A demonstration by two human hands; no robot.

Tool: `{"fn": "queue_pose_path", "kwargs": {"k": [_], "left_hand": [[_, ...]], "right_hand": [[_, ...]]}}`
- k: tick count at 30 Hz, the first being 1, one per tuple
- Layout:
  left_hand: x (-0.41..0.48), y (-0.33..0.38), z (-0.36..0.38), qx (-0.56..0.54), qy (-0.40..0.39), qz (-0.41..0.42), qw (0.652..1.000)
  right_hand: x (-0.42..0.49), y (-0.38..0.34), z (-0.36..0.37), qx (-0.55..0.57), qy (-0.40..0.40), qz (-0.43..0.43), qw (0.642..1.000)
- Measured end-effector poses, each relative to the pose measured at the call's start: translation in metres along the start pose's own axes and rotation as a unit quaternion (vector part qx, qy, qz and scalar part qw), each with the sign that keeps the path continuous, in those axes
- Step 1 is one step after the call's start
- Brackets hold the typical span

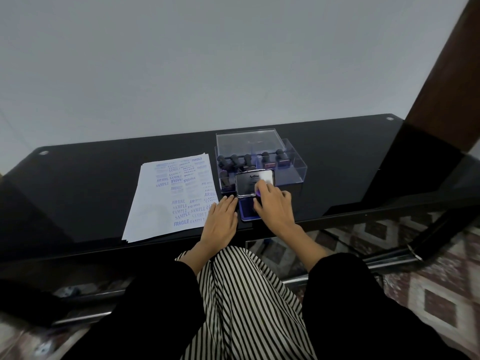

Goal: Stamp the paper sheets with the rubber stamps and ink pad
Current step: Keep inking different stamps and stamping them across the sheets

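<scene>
**Hands at the pad: inking step**

Left hand [220, 219] lies flat and released, fingers straight. It rests on the counter with fingertips at the near right corner of the stack of white paper sheets [161, 209], just beside the pad. Right hand [272, 207] is curled, grasping what looks like a small purple-tinged rubber stamp [258, 193], mostly hidden under the fingers. It sits over the black-cased ink pad with a blue-violet bed [246, 213]. The pad's hinged lid [253, 183] stands up at 12 o'clock from the bed.

The top sheet, at 9 o'clock from the pad, is crowded with blue imprints: FRAGILE, SAMPLE, AIR MAIL. Its left side is mostly blank. A clear acrylic box [296, 170] stands at 12 o'clock behind the pad; whether they touch, cannot tell. It holds a row of dark-handled stamps [235, 160], with its clear cover [249, 141] tipped back.

Judgement: the stamp is being charged with ink.
- Set the face level on the bed.
- Dab lightly, no grinding.
- Lift straight up, clear of the raised lid.
- The left hand would do better steadying the pad's base, which could skid.
- Then carry the stamp toward 9 o'clock, to blank paper.

Surface: glossy black glass counter [78, 193], reflective and slick-looking.

Room: plain pale grey wall at 12 o'clock, brown wooden post [441, 87] at 2 o'clock, patterned red-and-cream floor [428, 294] at 4 o'clock.
</scene>
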State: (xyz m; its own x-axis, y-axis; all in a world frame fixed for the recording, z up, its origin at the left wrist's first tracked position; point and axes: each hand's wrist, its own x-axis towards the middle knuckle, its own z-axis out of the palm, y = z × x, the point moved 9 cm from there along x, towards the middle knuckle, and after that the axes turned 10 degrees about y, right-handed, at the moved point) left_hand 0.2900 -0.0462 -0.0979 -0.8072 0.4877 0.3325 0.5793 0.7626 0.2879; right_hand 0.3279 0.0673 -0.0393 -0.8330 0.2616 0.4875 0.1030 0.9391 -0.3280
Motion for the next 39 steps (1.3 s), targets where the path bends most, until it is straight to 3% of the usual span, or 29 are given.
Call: {"fn": "queue_pose_path", "kwargs": {"k": [6,12,21,29,39], "left_hand": [[-0.001,0.001,0.0,0.024,-0.001,0.004,1.0],[-0.002,0.001,0.0,0.037,-0.002,0.001,0.999],[-0.002,0.001,-0.001,0.033,0.002,0.0,0.999],[-0.003,0.001,-0.001,0.024,0.003,0.001,1.0],[-0.002,0.001,-0.002,0.03,0.001,0.001,1.0]], "right_hand": [[0.001,0.0,0.002,-0.014,0.037,-0.018,0.999],[0.002,-0.004,-0.002,-0.063,0.132,-0.01,0.989],[0.006,-0.007,-0.001,-0.101,0.163,-0.018,0.981],[-0.018,-0.003,-0.01,-0.117,0.248,-0.046,0.96],[0.007,-0.005,-0.004,-0.134,0.16,-0.02,0.978]]}}
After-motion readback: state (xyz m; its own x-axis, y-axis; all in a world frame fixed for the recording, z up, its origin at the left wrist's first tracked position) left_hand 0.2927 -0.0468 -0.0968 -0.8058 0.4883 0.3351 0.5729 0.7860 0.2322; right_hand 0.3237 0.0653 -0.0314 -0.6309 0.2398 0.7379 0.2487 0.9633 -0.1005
